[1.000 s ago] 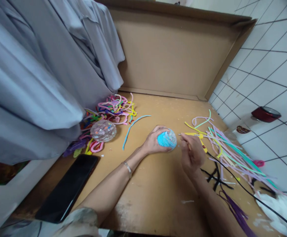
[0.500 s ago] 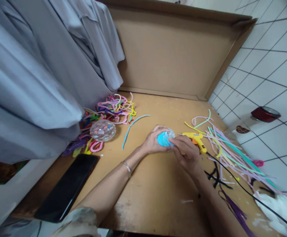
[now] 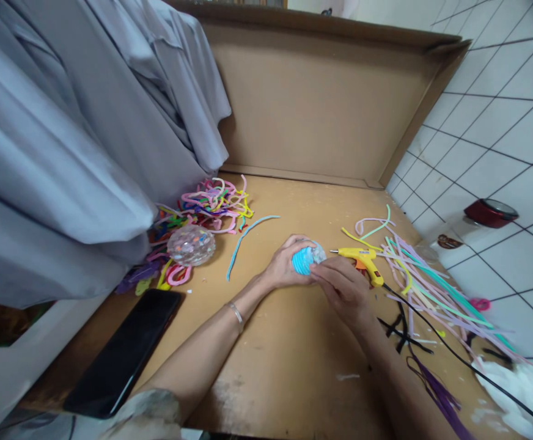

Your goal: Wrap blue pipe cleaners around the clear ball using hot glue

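A small rounded object [image 3: 302,261], partly covered by rows of light blue pipe cleaner with a clear, shiny part at its far right, rests in my left hand [image 3: 283,265]. The fingers of that hand curl around its left and underside. My right hand [image 3: 340,282] pinches at the lower right of the blue rows; a pipe cleaner end there is too small to make out. Just beyond the right hand lies a yellow glue gun [image 3: 362,260], its nozzle pointing left. A loose light blue pipe cleaner [image 3: 243,238] lies curved to the left.
Tangled pipe cleaners [image 3: 216,201] and a clear faceted bowl [image 3: 191,245] lie at the left, near a black phone [image 3: 124,351]. Straight pipe cleaners [image 3: 436,287] and a red-lidded jar [image 3: 472,223] are on the right. A cardboard panel [image 3: 312,104] stands behind; the glue gun's cord [image 3: 441,333] runs rightward.
My right fingertips have shifted slightly left and down along the blue rows. The left hand keeps its hold, and the view has tilted a little.
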A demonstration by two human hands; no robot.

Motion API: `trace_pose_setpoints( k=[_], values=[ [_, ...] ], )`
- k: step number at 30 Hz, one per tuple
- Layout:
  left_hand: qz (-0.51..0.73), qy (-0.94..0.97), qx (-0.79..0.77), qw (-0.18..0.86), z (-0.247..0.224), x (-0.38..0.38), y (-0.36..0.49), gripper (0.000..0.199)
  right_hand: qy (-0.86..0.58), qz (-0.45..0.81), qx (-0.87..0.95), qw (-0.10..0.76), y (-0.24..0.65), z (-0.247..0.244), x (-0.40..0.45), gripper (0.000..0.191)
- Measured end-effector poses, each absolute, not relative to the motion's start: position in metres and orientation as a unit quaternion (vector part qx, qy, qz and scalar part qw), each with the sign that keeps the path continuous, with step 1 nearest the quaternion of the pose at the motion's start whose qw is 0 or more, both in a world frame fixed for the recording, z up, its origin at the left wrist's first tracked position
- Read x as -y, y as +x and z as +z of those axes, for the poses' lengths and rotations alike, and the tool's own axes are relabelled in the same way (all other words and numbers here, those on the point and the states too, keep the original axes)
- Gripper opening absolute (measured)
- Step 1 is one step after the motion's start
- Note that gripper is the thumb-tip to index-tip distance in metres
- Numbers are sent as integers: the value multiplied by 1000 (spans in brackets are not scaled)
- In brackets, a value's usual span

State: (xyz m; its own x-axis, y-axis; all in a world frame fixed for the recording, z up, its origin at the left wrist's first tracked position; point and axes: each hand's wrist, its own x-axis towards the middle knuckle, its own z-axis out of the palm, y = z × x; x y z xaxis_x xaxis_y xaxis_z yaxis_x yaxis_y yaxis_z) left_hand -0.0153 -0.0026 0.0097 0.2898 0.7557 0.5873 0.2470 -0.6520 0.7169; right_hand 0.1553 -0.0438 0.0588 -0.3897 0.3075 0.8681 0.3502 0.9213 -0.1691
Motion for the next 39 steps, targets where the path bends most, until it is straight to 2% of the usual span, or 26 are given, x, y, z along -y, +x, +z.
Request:
trace_pose_setpoints(
  k=[13, 25, 30, 33, 36, 39],
  values=[
    [495, 767, -326, 246, 5, 1, -15, 62, -240, -112, 827, 496, 152, 64, 51, 14],
    [498, 766, -321, 250, 3, 1, -15, 61, -252, -120, 817, 505, 143, 67, 54, 13],
    [499, 751, -339, 269, 2, 0, -15, 64, -252, -9, 809, 531, 142, 66, 52, 10],
    [499, 740, -357, 276, 4, 0, -15, 69, -309, 70, 763, 564, 144, 74, 48, 18],
    [499, 734, -369, 276, 7, 0, -15, 69, -389, 78, 705, 588, 145, 83, 41, 29],
    [496, 728, -381, 281, 10, 1, -15, 69, -422, 71, 718, 550, 147, 87, 39, 36]
  ],
)
